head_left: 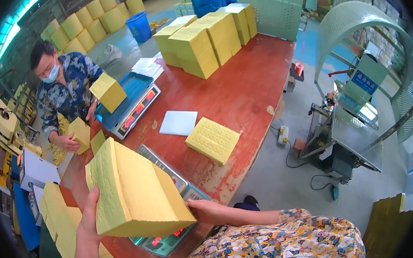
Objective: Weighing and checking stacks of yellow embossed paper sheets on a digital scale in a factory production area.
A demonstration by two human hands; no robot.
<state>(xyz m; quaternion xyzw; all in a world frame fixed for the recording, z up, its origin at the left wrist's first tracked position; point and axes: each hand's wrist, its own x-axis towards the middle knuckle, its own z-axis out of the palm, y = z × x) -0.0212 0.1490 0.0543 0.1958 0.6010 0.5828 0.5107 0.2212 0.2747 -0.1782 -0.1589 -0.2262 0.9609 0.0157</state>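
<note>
Between my two hands is a thick stack of yellow paper (138, 187), tilted, its left face embossed with patterns. My left hand (91, 215) presses against its left side, thumb up along the edge. My right hand (205, 210) grips the stack's right end, with part of the fingers hidden. A teal digital scale (165, 246) with red lit digits shows under and behind the stack, which covers most of it; I cannot tell whether they touch. To the right lie a smaller embossed block of yellow paper (213, 140) and a white sheet stack (178, 123).
Across the red table (256, 86), a masked co-worker (67, 91) handles a yellow block (80, 134) beside a blue scale (129, 106) bearing another. Tall yellow stacks (200, 44) stand at the far end. A metal machine (347, 127) stands right; more yellow stacks (60, 213) sit left.
</note>
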